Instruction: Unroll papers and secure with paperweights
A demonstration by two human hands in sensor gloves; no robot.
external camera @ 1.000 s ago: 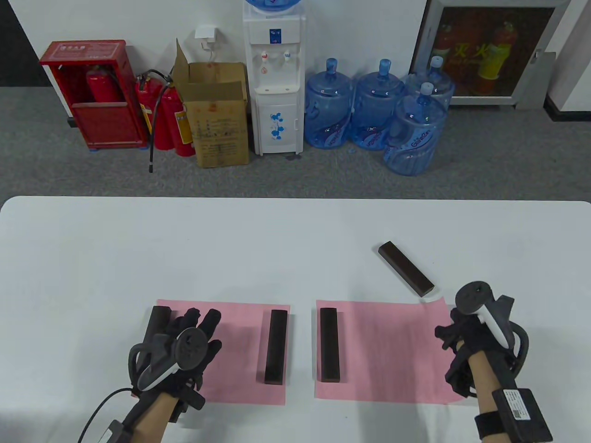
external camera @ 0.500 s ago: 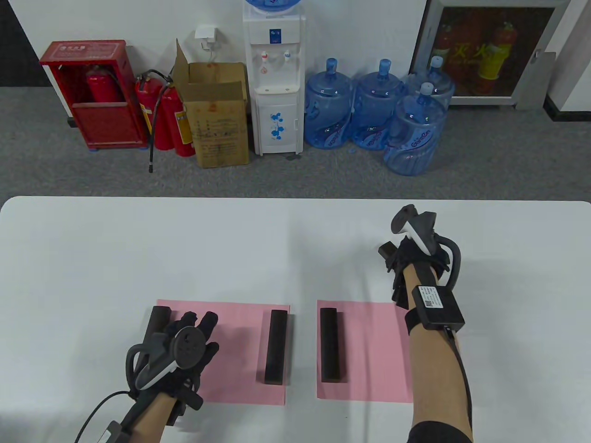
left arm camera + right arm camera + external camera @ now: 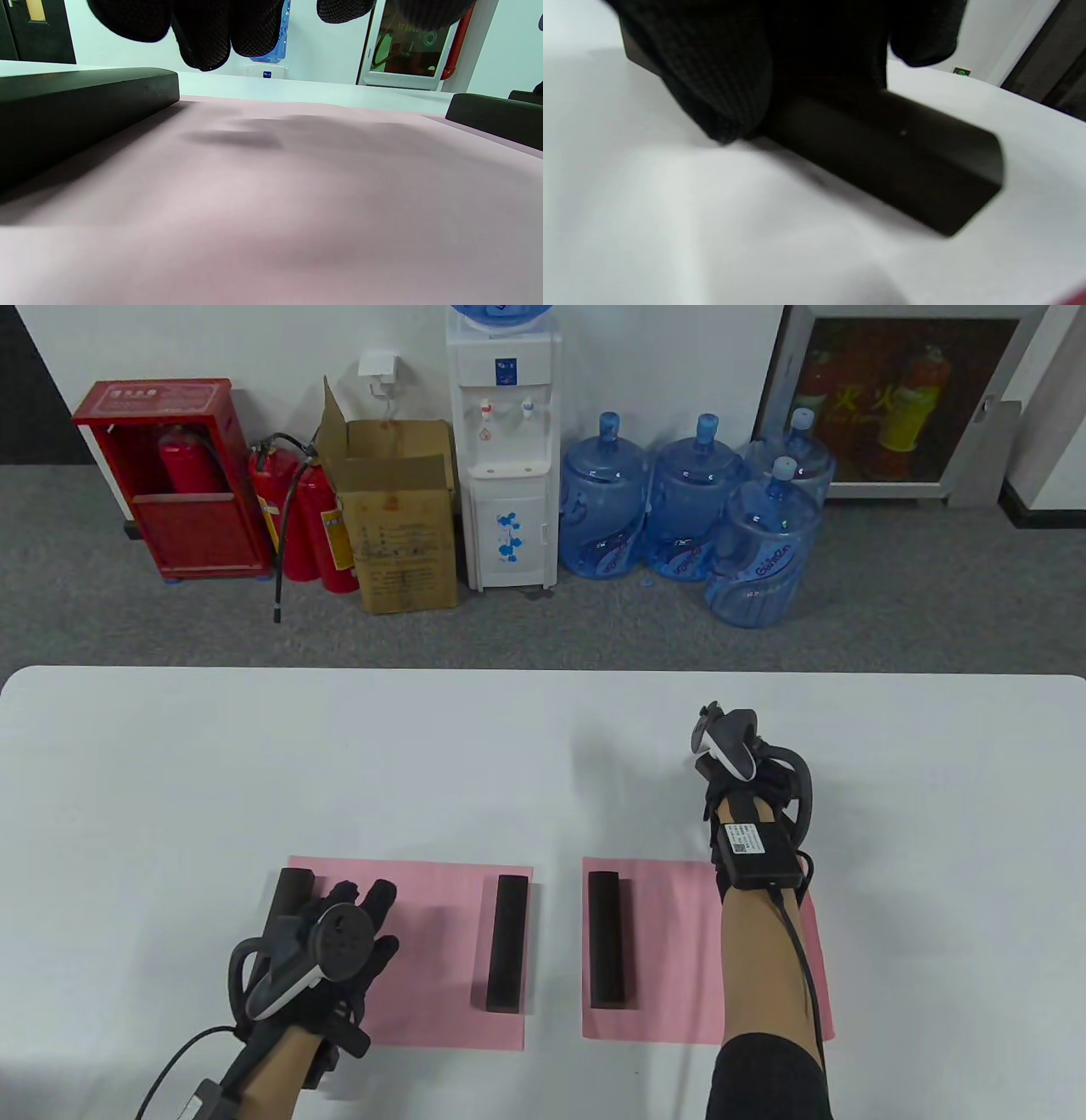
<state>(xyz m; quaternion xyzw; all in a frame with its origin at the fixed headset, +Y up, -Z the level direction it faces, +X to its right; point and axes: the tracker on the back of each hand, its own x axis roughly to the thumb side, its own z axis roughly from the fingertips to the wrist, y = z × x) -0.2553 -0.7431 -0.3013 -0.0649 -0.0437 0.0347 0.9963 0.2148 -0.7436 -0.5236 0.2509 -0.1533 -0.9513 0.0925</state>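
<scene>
We count one white table point(image 3: 254, 763), two pink papers and four dark paperweight bars. The left paper point(image 3: 441, 950) lies flat with a bar at its left edge point(image 3: 287, 895) and another near its right edge point(image 3: 507, 942). The right paper point(image 3: 670, 950) carries one bar point(image 3: 609, 937) near its left edge, and our right forearm crosses its right side. The fourth bar point(image 3: 903, 169) rests on bare table beyond that paper; our right hand point(image 3: 747, 793) wraps its fingers point(image 3: 721, 84) over it. Our left hand point(image 3: 339, 942) lies spread, fingers point(image 3: 203, 29) just above the left paper, gripping nothing.
</scene>
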